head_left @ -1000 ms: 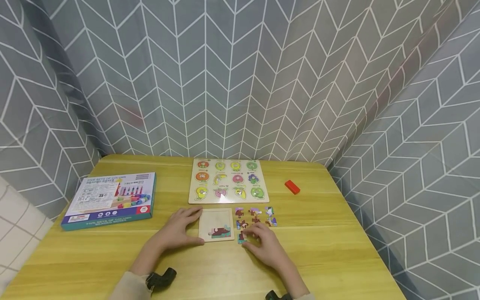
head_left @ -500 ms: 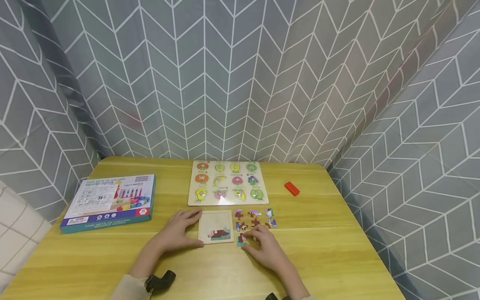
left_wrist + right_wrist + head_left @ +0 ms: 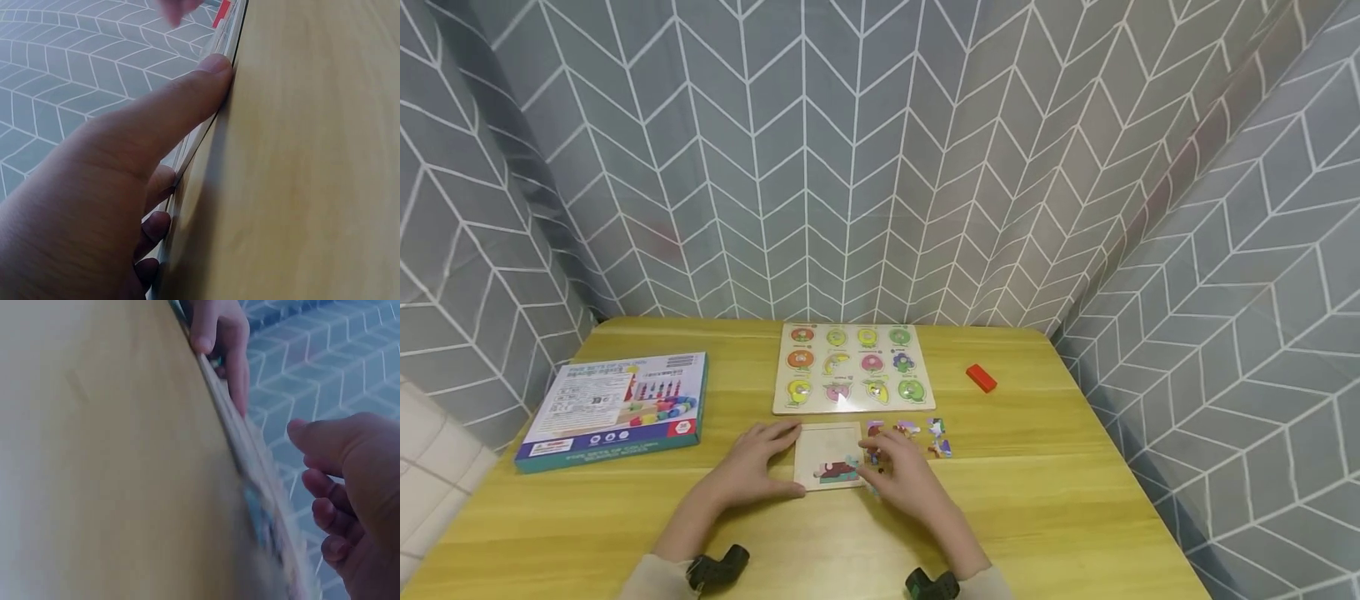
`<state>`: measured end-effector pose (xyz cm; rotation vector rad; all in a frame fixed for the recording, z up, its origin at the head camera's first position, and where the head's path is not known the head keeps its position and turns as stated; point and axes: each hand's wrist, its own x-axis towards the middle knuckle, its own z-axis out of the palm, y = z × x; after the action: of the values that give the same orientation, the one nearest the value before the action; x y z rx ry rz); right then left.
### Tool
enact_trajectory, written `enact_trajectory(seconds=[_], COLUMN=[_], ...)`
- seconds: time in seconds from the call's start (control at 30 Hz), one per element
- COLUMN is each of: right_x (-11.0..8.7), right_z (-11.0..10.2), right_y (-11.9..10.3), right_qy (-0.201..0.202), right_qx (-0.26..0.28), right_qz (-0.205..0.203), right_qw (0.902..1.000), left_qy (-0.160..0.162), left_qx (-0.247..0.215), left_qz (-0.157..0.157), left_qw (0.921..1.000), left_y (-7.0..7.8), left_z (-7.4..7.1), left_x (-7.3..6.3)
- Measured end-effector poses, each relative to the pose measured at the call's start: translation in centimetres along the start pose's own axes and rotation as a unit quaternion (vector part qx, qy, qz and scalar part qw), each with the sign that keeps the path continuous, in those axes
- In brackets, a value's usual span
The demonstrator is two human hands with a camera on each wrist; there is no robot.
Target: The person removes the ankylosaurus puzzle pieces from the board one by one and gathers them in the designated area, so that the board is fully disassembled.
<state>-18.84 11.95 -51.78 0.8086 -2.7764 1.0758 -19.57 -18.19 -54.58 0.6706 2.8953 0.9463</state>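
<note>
A shallow wooden puzzle tray (image 3: 827, 446) lies on the table, with joined brown and teal puzzle pieces (image 3: 837, 472) in its lower right part. My left hand (image 3: 751, 467) holds the tray's left side, index finger at the far corner and thumb (image 3: 187, 100) at the near one. Over the tray's right edge hovers my right hand (image 3: 906, 475), fingers loosely curled, thumb and index finger apart in the head view. No piece shows between its fingers. Beside the tray lie loose puzzle pieces (image 3: 936, 437), some hidden under the right hand; a teal one (image 3: 256, 512) shows blurred in the right wrist view.
A fruit peg-puzzle board (image 3: 853, 367) lies just behind the tray. A red block (image 3: 981, 377) sits at the back right. To the left is a flat toy box (image 3: 613, 408). Grey patterned curtains (image 3: 850, 167) enclose the table's back and sides.
My right hand has moved left and slightly up from the nearest loose piece to the tray's right edge. The left hand stays on the tray. The head view has tilted slightly.
</note>
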Motion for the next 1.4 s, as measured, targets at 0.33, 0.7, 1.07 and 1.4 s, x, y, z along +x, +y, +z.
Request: enact_trajectory(seconds=[0.33,0.7,1.07,1.4], right_x=[1.2,2.1,1.7,2.3], right_z=[2.7,3.2,2.9,3.2], right_y=[-1.0,-1.4,-1.4,-1.6], right_qy=[-0.077,-0.075,-0.112,-0.116], right_qx=[0.038,-0.043,-0.042,-0.039], right_qz=[-0.006,-0.041,-0.039,-0.034], right_qw=[0.9963,0.9954,0.992,0.992], left_qy=[-0.013,0.004,-0.002,0.001], left_qx=[-0.019,-0.002,-0.016,-0.004], left_qz=[-0.01,0.011,-0.003,0.002], left_qw=[0.9997,0.9999,0.9999,1.0], left_y=[0.3,0.3,0.1,-0.1], left_z=[1.6,0.2,0.4,0.0], left_x=[-1.1,-0.1,-0.2,0.0])
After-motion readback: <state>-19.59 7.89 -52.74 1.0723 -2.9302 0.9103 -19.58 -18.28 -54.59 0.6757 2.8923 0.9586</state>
